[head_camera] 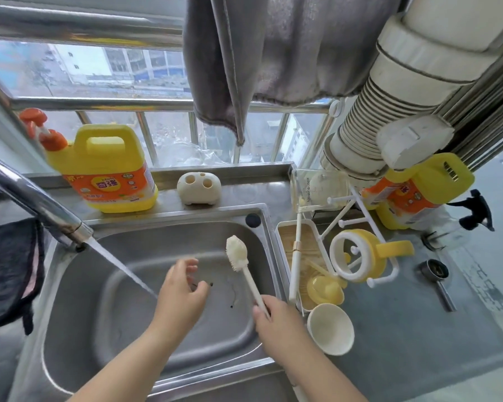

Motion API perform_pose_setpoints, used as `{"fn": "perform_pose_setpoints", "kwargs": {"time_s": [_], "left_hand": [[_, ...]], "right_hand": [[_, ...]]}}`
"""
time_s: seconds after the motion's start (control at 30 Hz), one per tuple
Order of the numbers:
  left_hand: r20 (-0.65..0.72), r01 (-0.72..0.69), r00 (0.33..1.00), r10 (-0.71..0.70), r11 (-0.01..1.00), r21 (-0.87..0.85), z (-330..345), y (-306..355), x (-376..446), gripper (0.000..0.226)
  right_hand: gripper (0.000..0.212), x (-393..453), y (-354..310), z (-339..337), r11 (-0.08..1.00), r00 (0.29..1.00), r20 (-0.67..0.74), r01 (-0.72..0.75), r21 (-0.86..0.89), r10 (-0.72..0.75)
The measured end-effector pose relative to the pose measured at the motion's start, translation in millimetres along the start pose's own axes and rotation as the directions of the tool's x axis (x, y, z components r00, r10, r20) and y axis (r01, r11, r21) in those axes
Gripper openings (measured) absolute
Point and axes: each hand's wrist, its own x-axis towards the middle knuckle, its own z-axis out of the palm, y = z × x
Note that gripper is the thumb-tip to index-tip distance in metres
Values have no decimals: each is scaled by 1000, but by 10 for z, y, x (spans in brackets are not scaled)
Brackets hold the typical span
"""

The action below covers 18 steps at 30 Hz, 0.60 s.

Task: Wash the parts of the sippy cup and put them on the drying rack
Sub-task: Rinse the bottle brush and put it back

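My right hand [276, 323] grips the white handle of a bottle brush [237, 253], its bristled head raised over the steel sink [157, 329]. My left hand [180, 288] hovers over the basin with relaxed, slightly curled fingers and holds nothing; the water stream [122, 266] from the tap [32, 198] runs just to its left. The yellow sippy cup body [369, 256] with handles hangs on the white drying rack [346, 221]. A yellow lid part [325, 290] lies in the rack's tray [282, 227]. A clear cup part [317, 190] stands on the rack's far pegs.
A yellow dish-soap jug [108, 169] stands on the ledge behind the sink, beside a white holder [199, 188]. A cream bowl [331, 329] sits on the counter right of the sink. A second yellow bottle [418, 192] and a metal scoop [436, 274] are farther right. A grey towel [259, 53] hangs overhead.
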Motion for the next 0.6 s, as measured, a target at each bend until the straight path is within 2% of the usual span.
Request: {"fn": "perform_pose_setpoints", "kwargs": {"time_s": [0.1, 0.17, 0.23, 0.37, 0.47, 0.53, 0.6], "left_hand": [[0, 166, 986, -167, 985, -43, -119, -272, -88, 23], [-42, 322, 940, -338, 922, -213, -283, -435, -101, 15], [-80, 391, 896, -436, 863, -320, -480, -555, -101, 13], [-39, 396, 893, -449, 823, -407, -796, -642, -103, 10], [-25, 368, 910, -413, 835, -409, -961, -632, -135, 11], [-80, 308, 928, -363, 872, -381, -1107, -604, -154, 13], [-205, 217, 931, -302, 910, -354, -1342, -538, -135, 19]], "right_hand": [[23, -32, 59, 73, 997, 997, 79, -3, -71, 8], [24, -34, 41, 155, 1000, 995, 104, -11, -23, 13], [21, -38, -50, 245, 999, 991, 134, -16, 34, 11], [17, -38, -309, 460, 988, 972, 234, -1, 156, -36], [16, 17, -538, 587, 982, 967, 244, 26, 188, -72], [18, 81, -741, 573, 970, 968, 236, 25, 242, -83], [22, 160, -961, 493, 945, 966, 242, 11, 327, -95]]}}
